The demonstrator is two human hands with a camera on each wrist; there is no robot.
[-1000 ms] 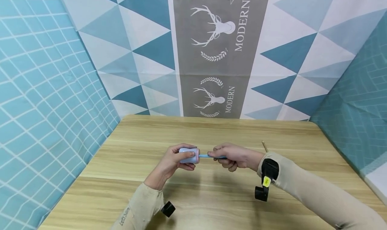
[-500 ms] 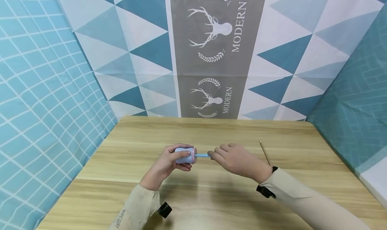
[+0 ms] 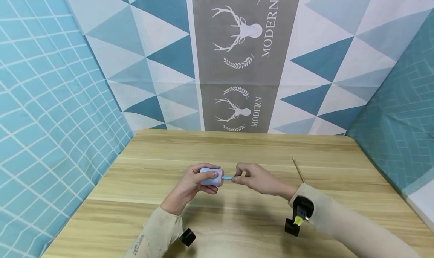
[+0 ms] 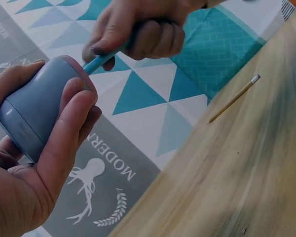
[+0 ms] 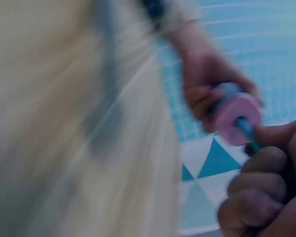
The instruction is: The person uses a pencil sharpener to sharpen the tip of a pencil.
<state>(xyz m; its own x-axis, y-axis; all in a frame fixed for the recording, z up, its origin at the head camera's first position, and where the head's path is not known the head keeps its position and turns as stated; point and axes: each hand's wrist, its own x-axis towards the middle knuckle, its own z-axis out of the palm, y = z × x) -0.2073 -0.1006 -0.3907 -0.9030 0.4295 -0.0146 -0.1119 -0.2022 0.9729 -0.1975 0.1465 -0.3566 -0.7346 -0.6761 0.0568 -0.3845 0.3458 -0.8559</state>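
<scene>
My left hand [image 3: 190, 182] grips a pale blue pencil sharpener [image 4: 34, 106] above the table, its pink face [image 5: 232, 121] turned toward my right hand. A blue pencil [image 3: 228, 177] has one end in the hole of that face. My right hand [image 3: 254, 179] pinches the pencil a short way from the sharpener, thumb and index finger on it and the other fingers curled. The pencil's far part is hidden by the right hand. In the right wrist view the picture is blurred.
A second, wood-coloured pencil [image 3: 298, 170] with a metal end lies on the wooden table [image 3: 162, 148], partly behind the right forearm in the head view. Patterned cloth [image 3: 159, 62] hangs beyond the table's back edge. A white object [image 3: 422, 199] stands at the right edge.
The right hand turns about the pencil: knuckles uppermost half a second ago, now rolled back with thumb showing. The left hand keeps its grip on the sharpener, nearly still.
</scene>
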